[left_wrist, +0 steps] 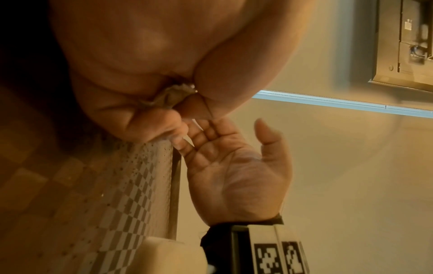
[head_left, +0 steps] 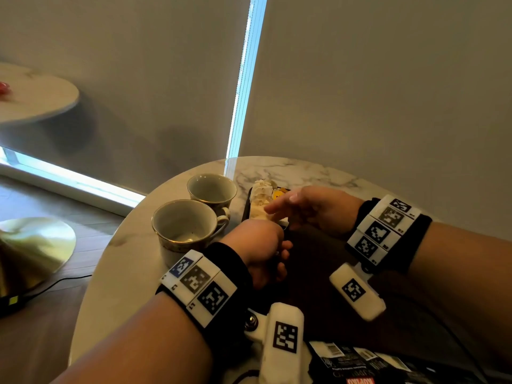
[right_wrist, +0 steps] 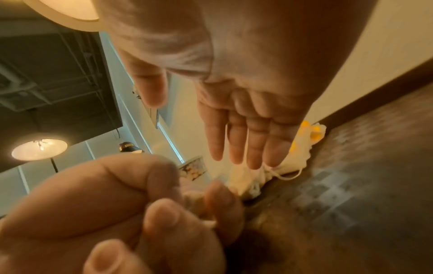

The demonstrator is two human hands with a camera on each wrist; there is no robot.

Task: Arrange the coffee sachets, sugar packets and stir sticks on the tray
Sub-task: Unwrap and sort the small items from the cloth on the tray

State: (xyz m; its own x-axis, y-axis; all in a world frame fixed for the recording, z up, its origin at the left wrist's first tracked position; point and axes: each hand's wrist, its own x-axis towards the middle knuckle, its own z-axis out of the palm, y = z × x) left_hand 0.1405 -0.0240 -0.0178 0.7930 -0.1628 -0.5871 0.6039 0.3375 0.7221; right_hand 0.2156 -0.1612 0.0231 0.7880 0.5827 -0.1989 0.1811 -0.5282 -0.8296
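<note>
Head view: my left hand (head_left: 259, 246) sits at lower centre of the frame, fingers curled tight. In the left wrist view I see crumpled pale paper (left_wrist: 171, 94) pinched between thumb and curled fingers, with thin white pointed tips (left_wrist: 189, 141) sticking out below the fist. Could be packets or stick wrappers, I can't tell which.

My right hand (head_left: 313, 207) is just right of centre in the head view, fingers straight and spread loosely, palm down, hovering over the dark tray (head_left: 313, 261). The right wrist view confirms flat, relaxed fingers (right_wrist: 255, 148) holding nothing. Whether the fingertips touch the pile below I can't tell.

At the tray's far end, centre of the head frame, lies a heap of white packets (head_left: 261, 194) with a yellow sachet (head_left: 278, 194) just beside it on the right. In the right wrist view the same pale heap (right_wrist: 248, 178) lies centre-right against the tray's checkered dark surface (right_wrist: 339, 185), yellow bits at upper right of it.

Two empty cups (head_left: 188, 225) stand left of the tray on the marble table (head_left: 299, 167), touching or nearly touching. Dark printed sachets (head_left: 357, 361) lie at the bottom edge of the head frame, right of centre.
</note>
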